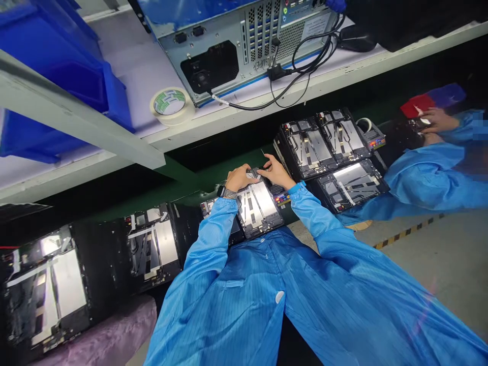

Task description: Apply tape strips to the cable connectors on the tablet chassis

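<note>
An opened tablet (260, 206) lies in front of me, its silvery battery area and dark cables exposed. My left hand (238, 179), with a watch at the wrist, is at the tablet's far left corner, thumb and fingers bent together over a small part there. Opposite it, my right hand (278, 173) pinches at the far edge, and a thin pointed sliver shows above its fingers. What lies between the fingertips of either hand is too small to name. Partly behind my left sleeve is another opened tablet (208, 207).
Stacked opened tablets (308, 147) stand to the right, beside one more tablet (353, 185). A co-worker's hands (438, 122) work at far right. More tablets (154, 244) lie left. Above, a shelf (236, 109) bears a computer case (244, 46), a tape roll (171, 105) and blue bins (114, 91).
</note>
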`<move>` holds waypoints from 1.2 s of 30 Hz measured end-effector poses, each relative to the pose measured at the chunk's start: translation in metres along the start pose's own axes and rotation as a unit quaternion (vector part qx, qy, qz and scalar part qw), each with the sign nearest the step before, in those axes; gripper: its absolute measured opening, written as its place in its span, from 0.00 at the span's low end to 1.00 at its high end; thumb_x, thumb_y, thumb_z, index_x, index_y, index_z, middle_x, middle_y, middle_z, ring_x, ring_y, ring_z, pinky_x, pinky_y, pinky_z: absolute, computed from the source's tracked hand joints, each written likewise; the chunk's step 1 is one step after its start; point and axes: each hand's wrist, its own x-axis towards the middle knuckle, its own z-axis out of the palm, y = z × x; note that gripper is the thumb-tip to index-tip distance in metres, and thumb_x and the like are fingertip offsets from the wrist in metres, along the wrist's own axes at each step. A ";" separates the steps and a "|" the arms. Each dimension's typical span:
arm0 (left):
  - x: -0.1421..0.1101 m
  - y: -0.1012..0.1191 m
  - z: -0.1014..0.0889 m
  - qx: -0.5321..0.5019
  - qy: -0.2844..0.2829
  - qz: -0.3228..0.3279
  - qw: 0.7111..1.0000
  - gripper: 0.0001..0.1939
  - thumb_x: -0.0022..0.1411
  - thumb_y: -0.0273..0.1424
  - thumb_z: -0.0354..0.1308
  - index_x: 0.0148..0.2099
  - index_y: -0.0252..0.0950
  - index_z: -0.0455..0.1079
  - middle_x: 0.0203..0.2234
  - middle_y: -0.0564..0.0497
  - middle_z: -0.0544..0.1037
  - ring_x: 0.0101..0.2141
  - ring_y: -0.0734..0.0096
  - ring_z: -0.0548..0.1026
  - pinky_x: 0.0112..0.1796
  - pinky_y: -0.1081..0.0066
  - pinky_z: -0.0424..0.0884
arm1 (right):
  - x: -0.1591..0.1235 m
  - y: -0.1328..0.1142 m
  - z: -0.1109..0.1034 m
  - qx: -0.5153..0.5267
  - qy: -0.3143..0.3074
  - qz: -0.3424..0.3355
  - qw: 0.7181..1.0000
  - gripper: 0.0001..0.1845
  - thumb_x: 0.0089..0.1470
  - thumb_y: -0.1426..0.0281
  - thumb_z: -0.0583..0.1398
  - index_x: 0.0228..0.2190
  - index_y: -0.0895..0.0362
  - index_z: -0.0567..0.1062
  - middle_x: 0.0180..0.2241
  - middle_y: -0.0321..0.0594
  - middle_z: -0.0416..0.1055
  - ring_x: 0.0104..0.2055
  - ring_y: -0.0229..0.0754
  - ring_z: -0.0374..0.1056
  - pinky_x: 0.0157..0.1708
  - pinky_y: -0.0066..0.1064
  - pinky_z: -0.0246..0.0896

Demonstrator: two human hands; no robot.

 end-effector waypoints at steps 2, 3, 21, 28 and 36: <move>-0.003 -0.011 -0.005 -0.052 0.020 0.031 0.998 0.32 0.53 0.48 0.75 0.57 0.43 0.74 0.53 0.43 0.81 0.58 0.42 0.74 0.60 0.50 0.65 | -0.010 -0.010 0.002 0.000 0.034 -0.053 0.998 0.40 0.57 0.66 0.66 0.68 0.57 0.63 0.47 0.42 0.73 0.34 0.41 0.67 0.42 0.36 0.68; -0.006 -0.018 -0.009 -0.096 0.039 0.050 0.993 0.31 0.55 0.47 0.75 0.57 0.43 0.74 0.55 0.43 0.80 0.59 0.44 0.73 0.60 0.51 0.65 | -0.016 -0.017 0.003 -0.003 0.037 -0.084 0.996 0.39 0.58 0.68 0.65 0.68 0.56 0.63 0.47 0.42 0.73 0.35 0.41 0.67 0.43 0.37 0.68; -0.080 -0.103 0.072 -0.456 0.230 -0.025 0.859 0.27 0.62 0.39 0.69 0.61 0.43 0.70 0.62 0.42 0.75 0.61 0.51 0.75 0.58 0.52 0.74 | -0.005 -0.069 0.066 -0.058 -0.195 -0.266 0.942 0.35 0.62 0.81 0.54 0.69 0.56 0.64 0.40 0.41 0.76 0.39 0.43 0.70 0.41 0.31 0.62; -0.076 -0.099 0.079 -0.513 0.242 -0.022 0.823 0.24 0.62 0.35 0.69 0.59 0.41 0.70 0.59 0.41 0.76 0.59 0.55 0.76 0.62 0.52 0.70 | 0.005 -0.082 0.066 -0.119 -0.229 -0.293 0.921 0.34 0.61 0.82 0.55 0.67 0.56 0.67 0.48 0.47 0.77 0.48 0.49 0.72 0.46 0.36 0.65; -0.073 -0.083 0.080 -0.549 0.277 -0.059 0.787 0.19 0.62 0.29 0.67 0.54 0.39 0.70 0.55 0.41 0.78 0.58 0.58 0.77 0.63 0.55 0.69 | 0.012 -0.081 0.068 -0.097 -0.257 -0.306 0.912 0.33 0.63 0.82 0.56 0.67 0.55 0.68 0.48 0.48 0.76 0.50 0.50 0.72 0.49 0.39 0.67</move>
